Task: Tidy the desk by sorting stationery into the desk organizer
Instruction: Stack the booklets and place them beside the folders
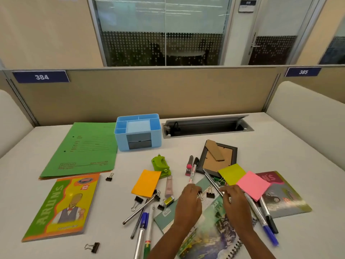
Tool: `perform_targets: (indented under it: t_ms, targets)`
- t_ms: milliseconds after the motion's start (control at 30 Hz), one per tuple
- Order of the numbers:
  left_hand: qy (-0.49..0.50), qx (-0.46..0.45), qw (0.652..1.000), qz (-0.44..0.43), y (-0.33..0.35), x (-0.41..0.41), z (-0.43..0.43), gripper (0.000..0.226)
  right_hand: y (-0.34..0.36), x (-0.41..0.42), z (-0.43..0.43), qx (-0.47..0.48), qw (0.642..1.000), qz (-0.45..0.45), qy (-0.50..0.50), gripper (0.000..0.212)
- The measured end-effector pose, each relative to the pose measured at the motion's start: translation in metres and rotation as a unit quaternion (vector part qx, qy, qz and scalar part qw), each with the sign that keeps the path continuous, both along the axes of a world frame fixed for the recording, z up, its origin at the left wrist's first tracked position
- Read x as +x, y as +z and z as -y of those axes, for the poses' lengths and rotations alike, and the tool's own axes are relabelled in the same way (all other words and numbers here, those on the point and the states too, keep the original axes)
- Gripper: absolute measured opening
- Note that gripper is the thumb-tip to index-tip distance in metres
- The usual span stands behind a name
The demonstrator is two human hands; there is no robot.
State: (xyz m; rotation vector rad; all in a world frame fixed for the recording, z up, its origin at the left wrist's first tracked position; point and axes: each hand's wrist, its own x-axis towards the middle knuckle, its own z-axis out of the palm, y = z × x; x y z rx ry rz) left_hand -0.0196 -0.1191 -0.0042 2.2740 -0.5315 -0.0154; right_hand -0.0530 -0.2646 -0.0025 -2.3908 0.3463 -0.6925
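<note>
Sorting looks barely begun: the light-blue plastic desk organizer (137,128), at eleven o'clock from the hands, shows no pens or clips in its compartments, while stationery lies strewn over the white desk (280,146). The left hand (190,200) pinches a small black binder clip (200,193) by its wire loops with curled fingers; the right hand (234,200) bends its fingers over a slim silver pen (212,182), though I cannot tell whether they grip it. Toward the organizer lie a green plastic hole punch (160,165) and an orange sticky-note pad (146,183), with barer desk at twelve o'clock short of the open grey cable tray (207,126).
</note>
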Motion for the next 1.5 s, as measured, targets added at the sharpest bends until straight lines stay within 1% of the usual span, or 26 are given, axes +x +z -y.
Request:
perform_targets:
  t_ms: [100,167,267,367,467,533,567,633,667,700,733,767,800,867,900,1067,1200,1300,1433,1500]
  targets:
    - [-0.052,0.024,0.998,0.007,0.002,-0.009,0.035,0.037,-0.002,-0.003,0.037,-0.01,0.999,0.004,-0.035,0.022]
    - [-0.089,0.039,0.995,0.012,0.002,-0.014,0.056,0.04,-0.002,-0.006,0.062,-0.038,0.997,0.003,-0.061,0.021]
    - [-0.124,0.069,0.99,0.017,0.005,-0.02,0.085,0.042,-0.005,-0.011,0.097,-0.074,0.991,-0.024,-0.111,0.019]
    - [-0.141,0.108,0.984,0.02,0.005,-0.023,0.109,0.042,-0.011,-0.016,0.13,-0.087,0.984,-0.068,-0.141,0.012]
    - [-0.142,0.152,0.978,0.013,0.008,-0.022,0.13,0.039,-0.012,-0.018,0.154,-0.045,0.978,-0.132,-0.152,0.023]
    - [-0.139,0.19,0.972,-0.003,0.01,-0.023,0.14,0.039,-0.007,-0.019,0.163,-0.042,0.97,-0.177,-0.164,0.03]
    - [-0.138,0.205,0.969,0.014,0.011,-0.024,0.143,0.039,-0.003,-0.019,0.166,-0.043,0.961,-0.21,-0.173,0.033]
    - [-0.134,0.194,0.971,0.042,0.006,-0.02,0.152,0.037,0.003,-0.02,0.172,-0.037,0.937,-0.28,-0.207,0.039]
    - [-0.159,0.204,0.966,0.013,0.011,-0.021,0.153,0.037,0.006,-0.021,0.174,-0.033,0.924,-0.311,-0.222,0.043]
    - [-0.147,0.207,0.966,0.041,0.006,-0.02,0.155,0.039,0.008,-0.022,0.176,-0.028,0.912,-0.337,-0.232,0.048]
    - [-0.128,0.196,0.971,0.041,0.003,-0.02,0.155,0.039,0.009,-0.022,0.177,-0.021,0.904,-0.356,-0.237,0.052]
    - [-0.119,0.186,0.975,0.017,0.005,-0.022,0.157,0.039,0.01,-0.021,0.179,-0.013,0.9,-0.364,-0.238,0.054]
    - [-0.123,0.201,0.972,-0.006,0.004,-0.024,0.157,0.04,0.011,-0.019,0.18,-0.005,0.9,-0.366,-0.236,0.055]
    - [-0.121,0.207,0.971,-0.02,0.001,-0.023,0.159,0.041,0.011,-0.016,0.182,0.01,0.901,-0.367,-0.231,0.056]
    - [-0.117,0.202,0.972,-0.01,0.001,-0.023,0.159,0.041,0.011,-0.014,0.183,0.022,0.9,-0.368,-0.232,0.057]
    - [-0.121,0.176,0.977,-0.027,-0.002,-0.021,0.159,0.041,0.016,-0.01,0.201,0.136,0.89,-0.339,-0.273,0.06]
    - [-0.113,0.154,0.981,-0.033,-0.003,-0.019,0.16,0.04,0.017,-0.011,0.224,0.207,0.885,-0.324,-0.262,0.054]
    - [-0.107,0.144,0.983,-0.038,0.0,-0.02,0.159,0.043,0.023,-0.01,0.229,0.264,0.905,-0.237,-0.234,0.032]
    - [-0.1,0.116,0.987,-0.047,0.002,-0.023,0.156,0.048,0.042,-0.006,0.222,0.336,0.916,-0.091,-0.201,0.024]
    - [-0.093,0.104,0.989,-0.047,0.004,-0.023,0.154,0.048,0.06,-0.002,0.213,0.332,0.925,-0.033,-0.18,0.016]
